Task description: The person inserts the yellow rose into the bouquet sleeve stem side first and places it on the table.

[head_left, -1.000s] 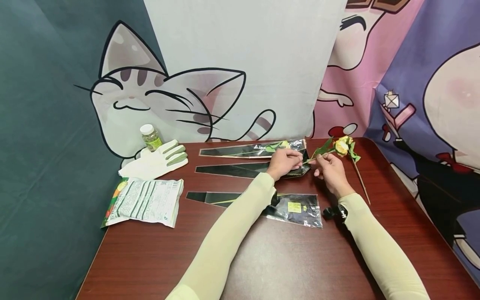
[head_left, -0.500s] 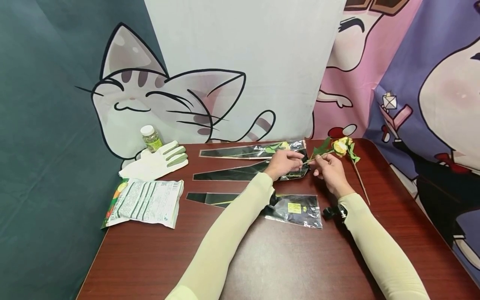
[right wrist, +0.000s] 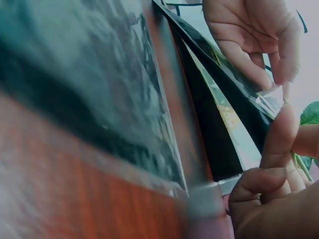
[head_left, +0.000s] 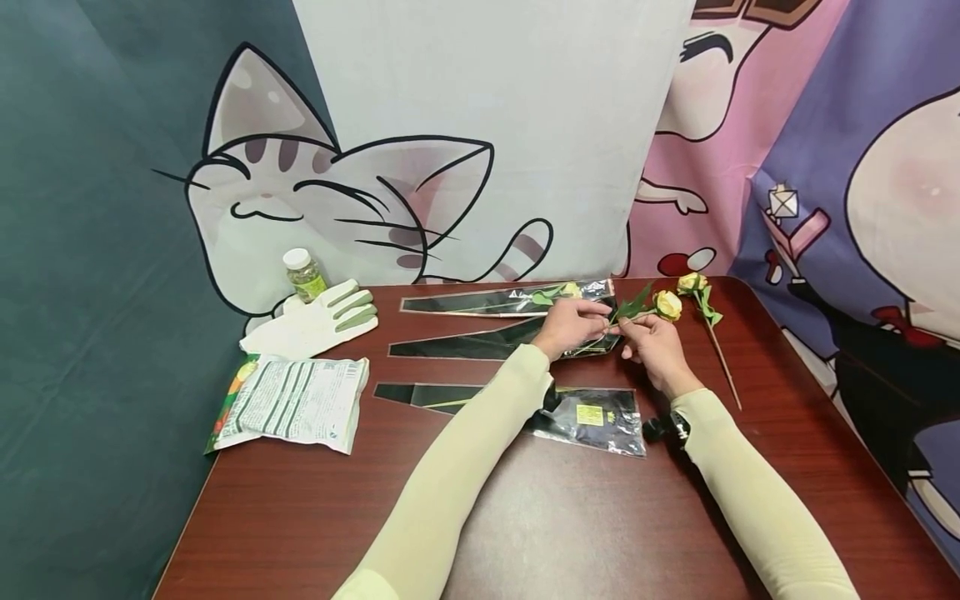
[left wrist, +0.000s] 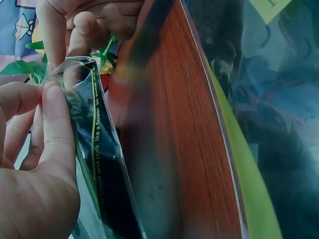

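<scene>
My left hand (head_left: 566,325) pinches the mouth of the middle flower sleeve (head_left: 465,345), a long, tapered bag with a black back and a clear front. My right hand (head_left: 654,352) holds the stem of a yellow artificial rose (head_left: 667,306) between thumb and fingers, close to the left fingertips. In the left wrist view, a green stem (left wrist: 85,172) runs down inside the sleeve. The rose's bloom and green leaves (head_left: 635,302) are outside the mouth. Fingers partly hide the opening in both wrist views.
Behind lies another sleeve (head_left: 465,304) containing a rose; a third sleeve (head_left: 585,429) lies nearer me. At right rests a loose yellow rose (head_left: 692,284). On the left are a white glove (head_left: 300,329), a lidded jar (head_left: 303,275) and a printed packet (head_left: 292,404).
My right hand has brought the rose left and slightly toward me, so its bloom now stands apart from the loose rose. My left hand stays at the sleeve mouth.
</scene>
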Tool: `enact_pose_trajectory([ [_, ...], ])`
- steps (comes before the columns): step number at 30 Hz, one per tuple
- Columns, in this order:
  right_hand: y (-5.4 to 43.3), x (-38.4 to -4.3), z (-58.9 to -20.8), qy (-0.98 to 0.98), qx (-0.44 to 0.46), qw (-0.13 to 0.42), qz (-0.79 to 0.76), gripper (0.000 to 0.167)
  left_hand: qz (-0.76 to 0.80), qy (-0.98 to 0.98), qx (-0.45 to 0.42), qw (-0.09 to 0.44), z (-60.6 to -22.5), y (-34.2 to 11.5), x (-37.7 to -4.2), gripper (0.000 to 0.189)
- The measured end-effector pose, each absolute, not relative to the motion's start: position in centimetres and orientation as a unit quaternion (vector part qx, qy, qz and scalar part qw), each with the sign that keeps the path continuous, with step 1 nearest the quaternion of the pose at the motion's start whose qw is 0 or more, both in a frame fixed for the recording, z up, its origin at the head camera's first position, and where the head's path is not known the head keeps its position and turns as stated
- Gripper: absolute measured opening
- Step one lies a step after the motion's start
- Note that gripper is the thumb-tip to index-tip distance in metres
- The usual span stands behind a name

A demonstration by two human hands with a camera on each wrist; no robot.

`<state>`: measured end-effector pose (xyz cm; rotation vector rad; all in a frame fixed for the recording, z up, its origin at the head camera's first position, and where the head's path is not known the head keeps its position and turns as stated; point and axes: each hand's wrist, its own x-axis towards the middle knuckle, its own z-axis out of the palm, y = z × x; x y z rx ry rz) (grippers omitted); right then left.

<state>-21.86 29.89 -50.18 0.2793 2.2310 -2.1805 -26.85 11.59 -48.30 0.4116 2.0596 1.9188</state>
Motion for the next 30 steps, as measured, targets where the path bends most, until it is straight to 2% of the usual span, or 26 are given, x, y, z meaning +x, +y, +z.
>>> enact_pose_trajectory([
  [6, 29.7, -21.4, -50.2, 0.737, 0.097, 0.03, -0.668, 0.025, 0.656, 0.726, 0.145, 0.148, -48.4, 11.8, -26.9, 0.023],
  [12, 29.6, -21.1, -50.1, 0.7, 0.088, 0.011, -0.709, 0.03, 0.671, 0.714, 0.135, 0.151, -48.5, 11.6, -27.0, 0.023],
  [17, 29.1, -20.9, -50.2, 0.643, 0.091, 0.0, -0.761, 0.025, 0.676, 0.709, 0.126, 0.152, -48.6, 11.4, -27.2, 0.022],
  [22, 28.7, -21.0, -50.1, 0.581, 0.138, -0.009, -0.802, 0.018, 0.676, 0.709, 0.13, 0.151, -48.8, 11.3, -27.5, 0.022],
  [30, 28.7, -21.3, -49.5, 0.52, 0.208, -0.03, -0.828, 0.025, 0.689, 0.696, 0.131, 0.156, -48.6, 11.2, -27.4, 0.021],
])
